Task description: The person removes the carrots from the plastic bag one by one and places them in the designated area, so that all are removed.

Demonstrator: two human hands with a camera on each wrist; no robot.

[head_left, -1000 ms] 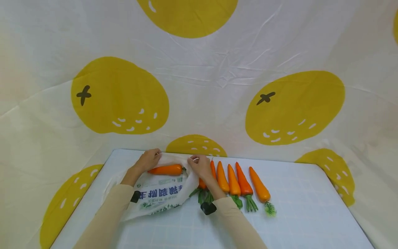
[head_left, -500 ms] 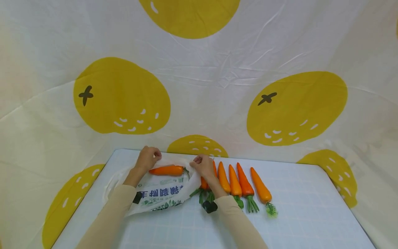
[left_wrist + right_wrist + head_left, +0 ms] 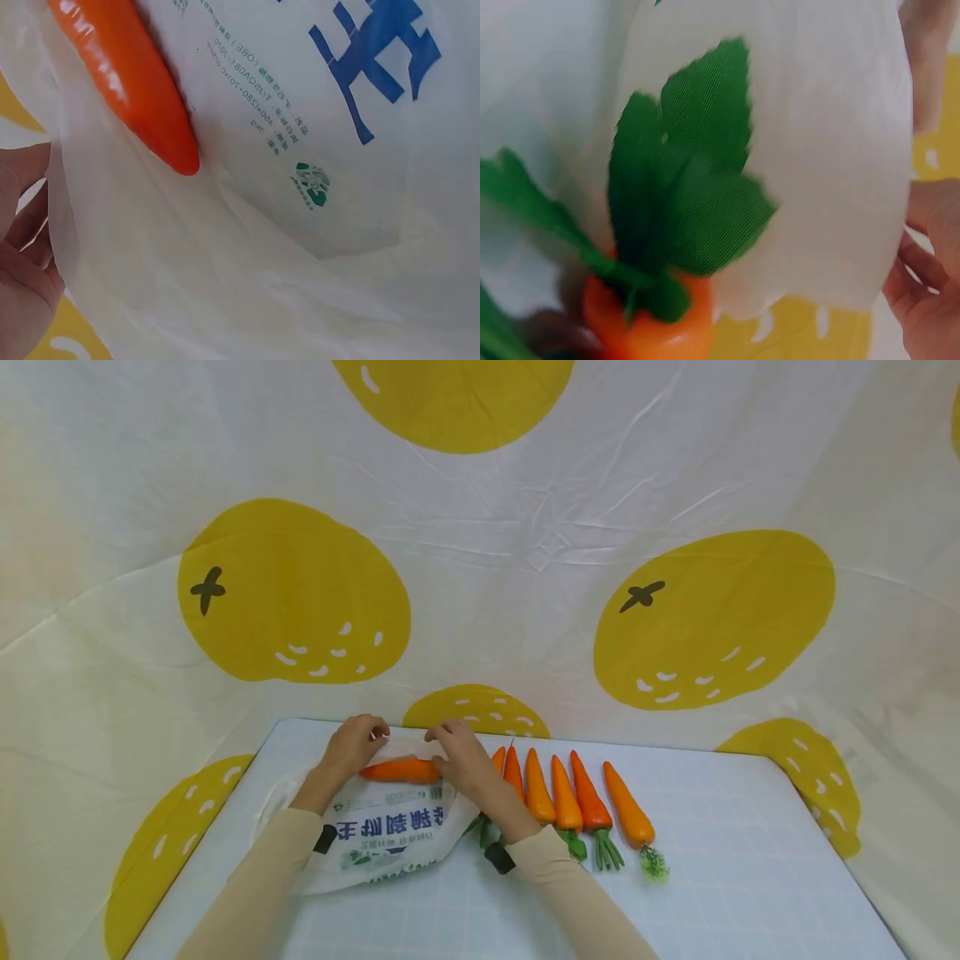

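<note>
A white plastic bag (image 3: 390, 847) with blue and green print lies at the left of the table. An orange carrot (image 3: 401, 770) rests at its mouth; the carrot's pointed tip faces my left hand. My left hand (image 3: 352, 745) pinches the bag's far edge, which also shows beside the left hand (image 3: 26, 240) in the left wrist view. Across the mouth, my right hand (image 3: 467, 764) holds the edge near the carrot's leafy end and hides its leaves. In the right wrist view, the right hand's (image 3: 930, 255) fingertips meet the bag's rim.
Several carrots (image 3: 566, 797) with green tops lie in a row right of the bag. One green top (image 3: 697, 217) shows close up in the right wrist view. The pale table (image 3: 750, 860) backs onto a cloth (image 3: 502, 610) printed with yellow fruit.
My right hand has moved left toward the carrot on the bag, and the bag's right side has shifted left. Two carrots at the row's left show more fully. My left hand stays nearly still.
</note>
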